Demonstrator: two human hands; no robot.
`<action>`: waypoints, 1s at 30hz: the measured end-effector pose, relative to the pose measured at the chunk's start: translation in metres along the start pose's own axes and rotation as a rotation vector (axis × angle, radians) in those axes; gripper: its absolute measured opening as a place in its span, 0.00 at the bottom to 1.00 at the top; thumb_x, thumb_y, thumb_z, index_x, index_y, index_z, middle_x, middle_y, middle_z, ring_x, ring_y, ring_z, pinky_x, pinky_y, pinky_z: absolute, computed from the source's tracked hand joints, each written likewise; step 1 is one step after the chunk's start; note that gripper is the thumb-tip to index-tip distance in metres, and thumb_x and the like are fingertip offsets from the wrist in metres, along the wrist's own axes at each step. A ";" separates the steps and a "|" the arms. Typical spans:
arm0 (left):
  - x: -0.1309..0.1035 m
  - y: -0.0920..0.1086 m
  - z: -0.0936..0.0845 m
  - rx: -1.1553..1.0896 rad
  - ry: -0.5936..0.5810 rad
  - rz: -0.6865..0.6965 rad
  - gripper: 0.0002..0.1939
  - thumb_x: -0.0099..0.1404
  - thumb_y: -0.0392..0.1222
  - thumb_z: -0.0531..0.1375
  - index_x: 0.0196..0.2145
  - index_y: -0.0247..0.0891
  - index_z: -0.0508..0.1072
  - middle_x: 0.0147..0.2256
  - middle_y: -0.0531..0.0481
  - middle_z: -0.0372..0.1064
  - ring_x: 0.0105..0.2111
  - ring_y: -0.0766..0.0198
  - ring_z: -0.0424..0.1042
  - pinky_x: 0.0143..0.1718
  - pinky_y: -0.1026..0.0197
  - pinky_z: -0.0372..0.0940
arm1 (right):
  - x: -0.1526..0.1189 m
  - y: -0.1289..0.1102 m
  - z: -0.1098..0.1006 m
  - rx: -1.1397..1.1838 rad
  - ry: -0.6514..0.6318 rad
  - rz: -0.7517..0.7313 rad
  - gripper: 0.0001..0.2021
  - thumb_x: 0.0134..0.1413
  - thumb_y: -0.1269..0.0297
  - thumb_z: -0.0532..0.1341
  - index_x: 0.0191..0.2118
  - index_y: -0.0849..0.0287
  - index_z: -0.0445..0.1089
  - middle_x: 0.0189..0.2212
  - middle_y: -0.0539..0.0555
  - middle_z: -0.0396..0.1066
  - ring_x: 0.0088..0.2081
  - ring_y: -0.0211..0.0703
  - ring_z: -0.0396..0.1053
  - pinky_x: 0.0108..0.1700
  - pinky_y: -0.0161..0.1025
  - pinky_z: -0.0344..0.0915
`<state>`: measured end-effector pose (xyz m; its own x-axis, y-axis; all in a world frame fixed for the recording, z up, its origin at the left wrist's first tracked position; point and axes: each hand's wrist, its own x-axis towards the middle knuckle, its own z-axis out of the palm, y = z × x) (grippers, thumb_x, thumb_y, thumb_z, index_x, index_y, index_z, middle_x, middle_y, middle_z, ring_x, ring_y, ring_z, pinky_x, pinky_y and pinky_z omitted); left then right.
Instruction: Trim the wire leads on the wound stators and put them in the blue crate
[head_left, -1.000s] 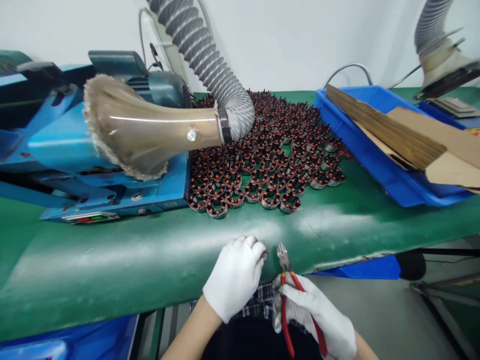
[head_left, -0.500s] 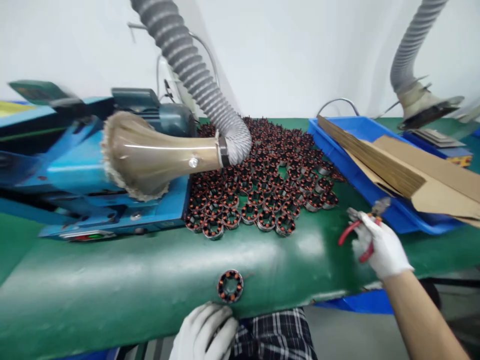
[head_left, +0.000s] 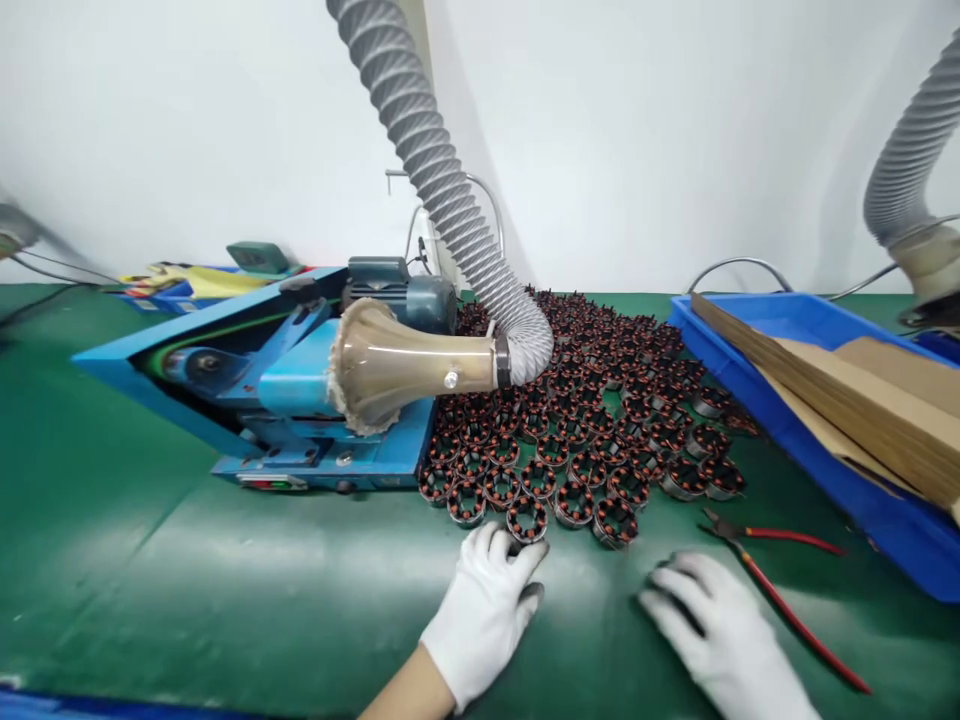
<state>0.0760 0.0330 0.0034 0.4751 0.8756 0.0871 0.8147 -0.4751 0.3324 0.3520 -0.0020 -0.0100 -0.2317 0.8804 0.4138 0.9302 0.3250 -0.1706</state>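
Note:
My left hand (head_left: pixel 487 612), in a white glove, reaches to the front edge of the wound motor stators (head_left: pixel 574 500). Its fingertips touch or nearly touch the near rim of one ring-shaped stator (head_left: pixel 527 522), black with copper windings; the thumb stands apart from it. Also gloved and somewhat blurred, my right hand (head_left: pixel 712 635) hovers low over the green table with bent, parted fingers and holds nothing. Just right of it lies a pair of red-handled cutting pliers (head_left: pixel 739 540), handles spread, jaws toward the stators.
Left of the stators stands a blue belt machine (head_left: pixel 300 380) with a tan funnel hood (head_left: pixel 405 365) joined to a grey ribbed hose (head_left: pixel 442 160). At right, a blue tray (head_left: pixel 795 430) holds cardboard sheets (head_left: pixel 847 400). Another hose (head_left: pixel 907 150) hangs at far right.
The pliers have left my right hand and lie on the table. The lone stator near the table's front edge now sits against the group, with my left hand at it. The view has turned left.

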 end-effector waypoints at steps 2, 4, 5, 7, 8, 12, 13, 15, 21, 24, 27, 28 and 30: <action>0.004 0.003 0.004 -0.012 0.011 -0.024 0.20 0.60 0.44 0.55 0.51 0.47 0.62 0.44 0.45 0.60 0.48 0.51 0.56 0.50 0.46 0.54 | 0.007 -0.025 0.011 0.024 -0.087 -0.109 0.16 0.55 0.50 0.55 0.43 0.55 0.69 0.41 0.58 0.64 0.45 0.53 0.61 0.45 0.47 0.61; 0.006 0.007 0.007 -0.012 0.023 -0.050 0.22 0.60 0.44 0.54 0.53 0.47 0.60 0.47 0.43 0.59 0.50 0.49 0.55 0.50 0.45 0.55 | 0.020 -0.046 0.022 -0.017 -0.116 -0.124 0.26 0.50 0.48 0.59 0.51 0.58 0.64 0.40 0.60 0.63 0.46 0.58 0.58 0.46 0.52 0.60; 0.008 0.009 0.009 -0.008 0.024 -0.054 0.23 0.60 0.43 0.54 0.54 0.47 0.59 0.47 0.43 0.58 0.50 0.48 0.55 0.50 0.46 0.55 | 0.028 -0.054 0.027 -0.042 -0.118 -0.108 0.30 0.48 0.48 0.60 0.54 0.61 0.61 0.39 0.61 0.63 0.45 0.59 0.58 0.46 0.53 0.60; 0.012 0.012 0.014 -0.001 0.028 -0.054 0.25 0.59 0.40 0.54 0.55 0.47 0.57 0.46 0.43 0.59 0.49 0.49 0.57 0.49 0.46 0.55 | 0.045 -0.065 0.035 -0.092 -0.106 -0.062 0.33 0.47 0.50 0.62 0.55 0.66 0.59 0.36 0.61 0.63 0.42 0.59 0.58 0.46 0.54 0.59; 0.016 0.013 0.017 0.001 0.035 -0.053 0.26 0.59 0.39 0.53 0.56 0.47 0.57 0.46 0.43 0.60 0.48 0.50 0.57 0.49 0.47 0.56 | 0.052 -0.067 0.037 -0.110 -0.103 -0.045 0.32 0.47 0.52 0.62 0.55 0.68 0.60 0.35 0.62 0.63 0.41 0.58 0.59 0.46 0.54 0.59; 0.036 0.013 0.029 0.007 0.080 -0.040 0.27 0.58 0.35 0.53 0.55 0.47 0.57 0.42 0.44 0.60 0.47 0.50 0.58 0.48 0.47 0.56 | 0.070 -0.062 0.042 -0.144 -0.117 0.000 0.27 0.51 0.54 0.59 0.51 0.71 0.63 0.34 0.64 0.63 0.38 0.56 0.58 0.43 0.51 0.61; 0.041 0.013 0.030 0.001 0.081 -0.032 0.27 0.58 0.35 0.53 0.55 0.46 0.58 0.42 0.43 0.60 0.47 0.49 0.58 0.48 0.46 0.56 | 0.072 -0.057 0.043 -0.142 -0.122 0.006 0.26 0.52 0.55 0.58 0.52 0.71 0.63 0.34 0.64 0.63 0.37 0.55 0.58 0.42 0.50 0.61; 0.052 0.014 0.031 -0.018 0.085 -0.019 0.25 0.58 0.35 0.52 0.54 0.44 0.59 0.41 0.43 0.60 0.47 0.48 0.58 0.47 0.46 0.58 | 0.076 -0.047 0.046 -0.112 -0.120 0.008 0.26 0.53 0.56 0.57 0.53 0.69 0.62 0.35 0.63 0.63 0.37 0.54 0.59 0.41 0.49 0.62; 0.059 0.019 0.020 -0.085 0.118 0.100 0.20 0.61 0.37 0.52 0.52 0.38 0.60 0.50 0.42 0.59 0.54 0.52 0.54 0.53 0.47 0.54 | 0.088 -0.020 0.055 -0.074 -0.043 0.054 0.16 0.56 0.62 0.53 0.49 0.60 0.66 0.38 0.59 0.65 0.43 0.50 0.60 0.44 0.43 0.63; 0.045 0.014 0.009 -0.115 0.139 0.154 0.17 0.61 0.37 0.53 0.49 0.38 0.62 0.50 0.45 0.61 0.53 0.56 0.57 0.55 0.52 0.53 | 0.089 -0.018 0.056 -0.096 0.020 0.095 0.15 0.58 0.66 0.47 0.44 0.60 0.69 0.39 0.58 0.67 0.42 0.47 0.63 0.45 0.42 0.63; 0.021 0.007 -0.001 -0.125 0.167 0.136 0.13 0.63 0.38 0.51 0.46 0.39 0.65 0.45 0.50 0.67 0.47 0.63 0.64 0.52 0.59 0.58 | 0.081 -0.021 0.054 -0.091 0.059 0.088 0.17 0.58 0.65 0.45 0.41 0.63 0.70 0.38 0.60 0.68 0.41 0.49 0.65 0.44 0.46 0.64; 0.012 0.006 -0.004 -0.119 0.176 0.110 0.12 0.63 0.39 0.52 0.45 0.40 0.66 0.43 0.52 0.68 0.45 0.65 0.66 0.49 0.62 0.59 | 0.077 -0.023 0.054 -0.074 0.055 0.063 0.17 0.57 0.65 0.45 0.40 0.64 0.70 0.38 0.62 0.68 0.40 0.50 0.65 0.43 0.47 0.64; -0.005 0.004 -0.006 -0.096 0.182 0.056 0.10 0.63 0.43 0.52 0.42 0.43 0.68 0.40 0.55 0.71 0.40 0.66 0.69 0.45 0.65 0.62 | 0.074 -0.027 0.054 -0.062 0.024 0.052 0.16 0.58 0.63 0.47 0.38 0.61 0.71 0.36 0.60 0.68 0.37 0.49 0.66 0.42 0.46 0.65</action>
<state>0.0748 0.0269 0.0098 0.4442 0.8533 0.2733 0.7491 -0.5210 0.4091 0.2945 0.0730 -0.0235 -0.1770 0.8868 0.4270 0.9567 0.2568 -0.1369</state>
